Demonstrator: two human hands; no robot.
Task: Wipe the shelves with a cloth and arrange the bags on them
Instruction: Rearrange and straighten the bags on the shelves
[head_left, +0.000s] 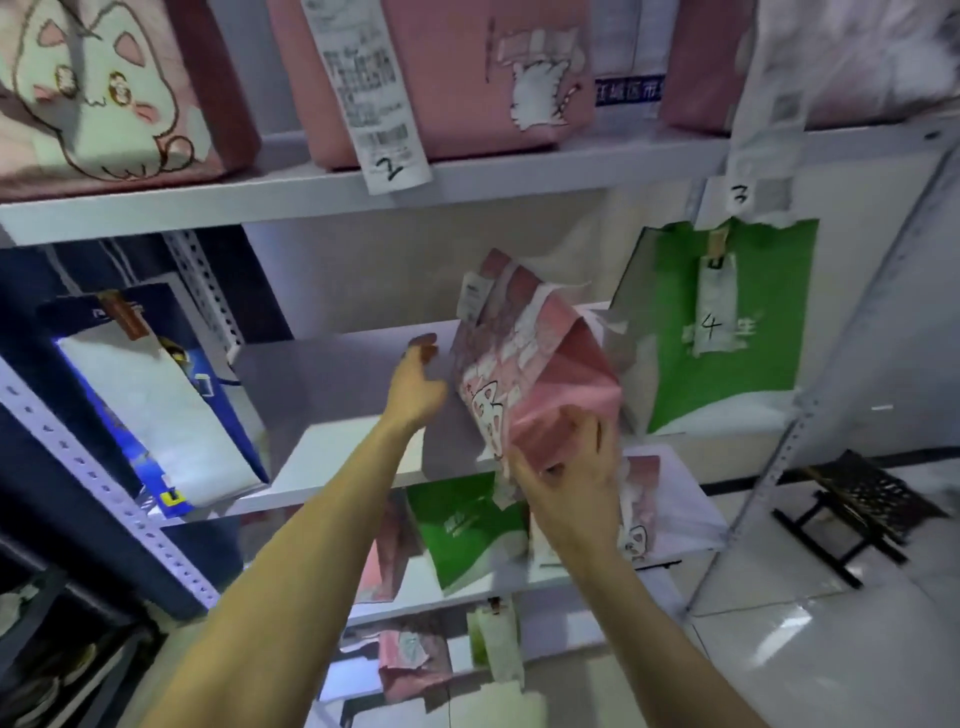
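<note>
Right hand (566, 467): you gripped the pink bag (530, 364) by its lower end, centre frame, tilted over the middle shelf (332, 364), likely to seat it.
Left hand (415, 384): loose-fingered, empty, just left of the bag, probably ready to steady it.
Gap: between the blue bag (156, 395) and the green bag (727, 322).

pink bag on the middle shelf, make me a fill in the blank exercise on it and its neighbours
1. The right hand grips a pink bag printed with a ____.
2. The slip on the green bag right of it is numbered ____.
3. The leaning bag left of the left hand is white and ____.
Missing: cat; 4; blue
</note>
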